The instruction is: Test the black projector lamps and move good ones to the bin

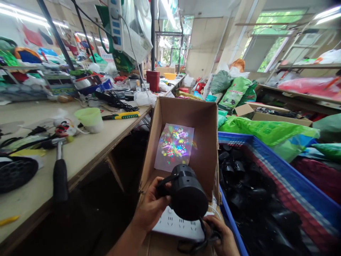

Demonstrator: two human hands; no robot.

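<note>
The left hand (151, 208) gripped a black projector lamp (188, 193), aimed into a cardboard box (186, 112).
In the head view, the lamp's long axis ran forward from the hands towards the box's far wall, where a multicoloured light pattern fell on a pale sheet (174, 144). The left hand was closed around the lamp's side and lay closer to its body; the right hand (221, 236) curled around a black cord (195, 245) near the lamp's rear. A white power strip (178, 224) lay beneath the lamp by the box's near edge. Right of the box, a blue crate (234, 137) held a heap of black lamps (247, 185); left, along the worktop (82, 160) edge, lay a hammer (60, 177).
</note>
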